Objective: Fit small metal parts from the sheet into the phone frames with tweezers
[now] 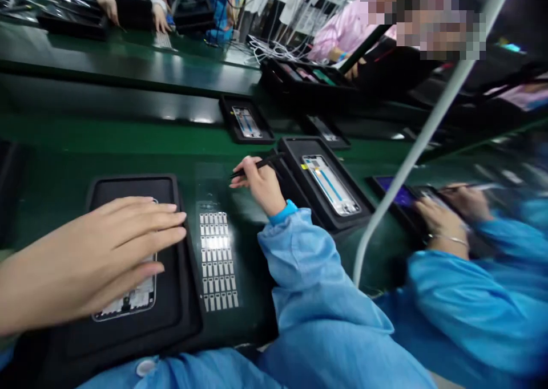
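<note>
My left hand [124, 240] lies flat with its fingers stretched out over a phone frame [143, 298], covering most of it. That frame rests in a black tray [171, 315] in front of me. My right hand [259, 181] is closed around slim black tweezers [269, 159], just beyond the sheet of stickers. The clear sheet [219, 263] carries rows of small whitish stickers and lies between the left tray and my right forearm. Just right of my right hand, another black tray [295, 149] holds a phone frame [331, 186] with blue strips and a yellow tab.
Further back on the green bench [141, 135] stand two smaller trays with phone parts, one a black tray [225, 112]. A black box [308, 89] stands behind them. A pale cable [422, 135] crosses the right side. At right, a co-worker's hands [445, 221] are busy; other people work across the bench.
</note>
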Motion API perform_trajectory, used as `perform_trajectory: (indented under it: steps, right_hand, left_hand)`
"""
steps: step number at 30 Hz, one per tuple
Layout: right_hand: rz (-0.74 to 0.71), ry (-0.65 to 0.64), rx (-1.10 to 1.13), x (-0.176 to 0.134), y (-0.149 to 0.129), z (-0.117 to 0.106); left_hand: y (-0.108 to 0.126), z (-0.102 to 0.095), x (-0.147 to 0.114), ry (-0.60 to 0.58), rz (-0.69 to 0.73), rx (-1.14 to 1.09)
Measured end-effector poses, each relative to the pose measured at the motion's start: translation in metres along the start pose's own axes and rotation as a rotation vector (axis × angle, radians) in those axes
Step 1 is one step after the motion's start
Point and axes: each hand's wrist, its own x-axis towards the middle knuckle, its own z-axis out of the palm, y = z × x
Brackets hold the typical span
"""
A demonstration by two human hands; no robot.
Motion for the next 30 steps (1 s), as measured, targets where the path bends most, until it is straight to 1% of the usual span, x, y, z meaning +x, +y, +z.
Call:
perform_trajectory:
  steps: [1, 3, 5, 7, 9, 11, 12, 14, 16, 17, 18, 20, 22, 24, 27, 28, 30]
  right_hand:
    - [0.038, -0.031, 0.123, -0.015, 0.0, 0.001]
    - [0.115, -0.09, 0.281, -0.043, 0.003, 0.005]
    - [0.184, -0.115, 0.338, -0.062, 0.01, 0.009]
    - [0.207, -0.089, 0.32, -0.072, 0.017, 0.011]
    - [0.147, -0.027, 0.236, -0.076, 0.022, 0.011]
    - [0.028, 0.009, 0.095, -0.076, 0.025, 0.006]
    - [-0.043, -0.01, 0.001, -0.076, 0.027, 0.003]
    - [-0.189, -0.134, -0.219, -0.077, 0.03, -0.005]
    - [-0.312, -0.292, -0.43, -0.08, 0.036, -0.011]
    - [-0.353, -0.346, -0.503, -0.082, 0.04, -0.012]
    - [-0.377, -0.371, -0.543, -0.084, 0.043, -0.013]
    - [-0.393, -0.346, -0.527, -0.087, 0.048, -0.013]
    - [-0.373, -0.268, -0.398, -0.09, 0.046, -0.01]
    - [-0.256, -0.161, -0.2, -0.092, 0.039, -0.005]
    - [0.006, -0.023, 0.08, -0.094, 0.024, 0.004]
    - [0.065, -0.005, 0.149, -0.095, 0.02, 0.007]
    - [0.115, -0.013, 0.248, -0.095, 0.015, 0.011]
  left_hand:
    - [-0.004, 0.009, 0.006, -0.042, 0.064, 0.004]
    - [-0.009, 0.032, 0.02, -0.135, 0.16, 0.027]
    - [-0.008, 0.056, 0.035, -0.211, 0.171, 0.041]
    - [-0.004, 0.075, 0.05, -0.27, 0.12, 0.045]
    - [0.0, 0.087, 0.065, -0.309, 0.031, 0.05]
    - [0.0, 0.096, 0.079, -0.326, -0.053, 0.051]
    - [0.0, 0.099, 0.085, -0.329, -0.083, 0.048]
    - [-0.001, 0.104, 0.093, -0.329, -0.126, 0.03]
    - [-0.002, 0.108, 0.097, -0.322, -0.161, -0.005]
    - [-0.002, 0.109, 0.097, -0.314, -0.178, -0.03]
    - [-0.001, 0.109, 0.097, -0.304, -0.196, -0.06]
    - [0.0, 0.107, 0.095, -0.282, -0.24, -0.135]
    - [0.002, 0.101, 0.095, -0.263, -0.287, -0.237]
    - [0.004, 0.092, 0.096, -0.248, -0.33, -0.371]
    - [0.007, 0.08, 0.098, -0.235, -0.393, -0.59]
    - [0.008, 0.077, 0.098, -0.234, -0.413, -0.649]
    - [0.009, 0.073, 0.098, -0.234, -0.447, -0.736]
